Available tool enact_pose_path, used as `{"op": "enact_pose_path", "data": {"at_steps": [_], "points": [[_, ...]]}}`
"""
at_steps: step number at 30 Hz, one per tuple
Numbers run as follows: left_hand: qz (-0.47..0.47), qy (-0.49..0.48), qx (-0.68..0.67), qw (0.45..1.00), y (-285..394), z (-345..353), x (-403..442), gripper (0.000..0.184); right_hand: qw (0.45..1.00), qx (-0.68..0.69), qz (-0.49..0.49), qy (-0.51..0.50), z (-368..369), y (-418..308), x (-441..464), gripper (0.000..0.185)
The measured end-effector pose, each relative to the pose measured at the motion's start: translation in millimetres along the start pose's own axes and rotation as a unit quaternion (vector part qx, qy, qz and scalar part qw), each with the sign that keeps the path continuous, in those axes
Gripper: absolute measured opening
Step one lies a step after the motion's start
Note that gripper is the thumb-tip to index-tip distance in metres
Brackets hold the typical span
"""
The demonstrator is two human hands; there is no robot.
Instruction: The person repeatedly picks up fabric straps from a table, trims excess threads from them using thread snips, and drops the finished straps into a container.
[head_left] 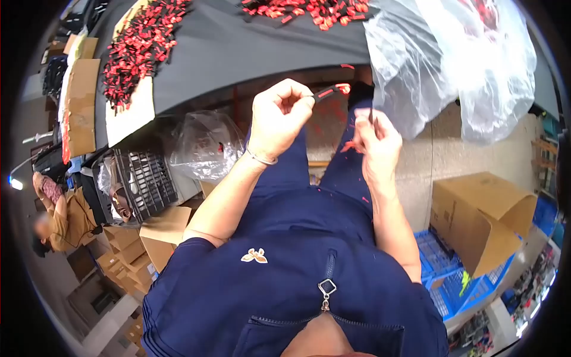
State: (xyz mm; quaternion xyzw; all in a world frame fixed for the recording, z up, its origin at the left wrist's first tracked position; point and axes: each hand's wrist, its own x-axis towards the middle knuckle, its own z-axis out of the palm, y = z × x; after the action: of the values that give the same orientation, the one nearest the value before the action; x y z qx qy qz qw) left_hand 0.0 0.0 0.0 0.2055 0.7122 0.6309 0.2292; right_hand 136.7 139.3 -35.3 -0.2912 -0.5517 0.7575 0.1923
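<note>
My left hand (279, 116) is closed in a pinch on a small black-and-red part (330, 92), whose bright red end points right. Slightly lower on the right, my right hand (379, 143) is closed around a thin dark tool (371, 116); its exact kind is hard to make out. The two hands are apart, above my legs. Red scraps (352, 146) hang beside my right hand, and small red bits dot my dark blue clothes (285, 214).
A dark-covered table (238, 50) bears a large pile of black-and-red parts (143, 50) and another pile (318, 11). Clear plastic bags (410, 71) drape over its right edge. A cardboard box (476, 214) stands on blue crates (440, 256). Another person (74, 220) is at far left.
</note>
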Motion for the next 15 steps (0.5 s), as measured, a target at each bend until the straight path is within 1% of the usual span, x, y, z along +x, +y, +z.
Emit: {"op": "enact_pose_path", "data": {"at_steps": [1,2,3,5,6,9,10,11,12,13,15], "points": [[0.027,0.005,0.021,0.999,0.6,5.0,-4.1,0.005,0.997,0.070,0.036,-0.004,8.7,-15.5,3.3,0.025],[0.133,0.006,0.131,0.982,9.5,6.4,-5.3,0.007,0.988,0.141,0.063,-0.021,18.0,-30.4,6.1,0.025],[0.211,0.003,0.177,0.961,-1.6,12.3,-18.6,0.008,0.985,0.140,0.089,-0.043,10.6,-23.5,-0.5,0.022],[0.345,-0.005,0.256,0.903,-4.5,12.2,-23.2,0.008,0.990,0.081,0.106,-0.039,11.0,-20.5,-1.7,0.020],[0.340,-0.016,0.276,0.899,-4.0,10.1,-27.7,0.013,0.991,0.080,0.099,-0.036,11.9,-18.9,-4.0,0.019],[0.279,-0.004,0.243,0.929,-9.3,11.8,-34.9,0.018,0.995,0.061,0.066,-0.047,12.7,-14.8,-6.6,0.016],[0.123,-0.023,0.170,0.978,-7.3,12.9,-41.8,0.017,0.996,0.044,0.049,-0.058,9.6,-13.7,-7.1,0.015],[0.032,-0.042,0.076,0.996,-10.5,10.9,-43.3,0.016,0.997,0.026,0.032,-0.070,7.8,-12.8,-7.3,0.014],[-0.058,-0.059,-0.019,0.996,-15.4,8.1,-44.0,0.016,0.997,0.007,0.014,-0.077,7.8,-13.5,-7.6,0.013],[-0.147,-0.076,-0.114,0.980,-18.4,6.6,-45.0,0.016,0.996,-0.012,0.000,-0.083,8.4,-14.7,-8.1,0.013],[-0.193,-0.088,-0.190,0.959,-19.4,7.2,-47.1,0.020,0.994,-0.050,-0.029,-0.096,9.6,-16.5,-9.4,0.013]]}}
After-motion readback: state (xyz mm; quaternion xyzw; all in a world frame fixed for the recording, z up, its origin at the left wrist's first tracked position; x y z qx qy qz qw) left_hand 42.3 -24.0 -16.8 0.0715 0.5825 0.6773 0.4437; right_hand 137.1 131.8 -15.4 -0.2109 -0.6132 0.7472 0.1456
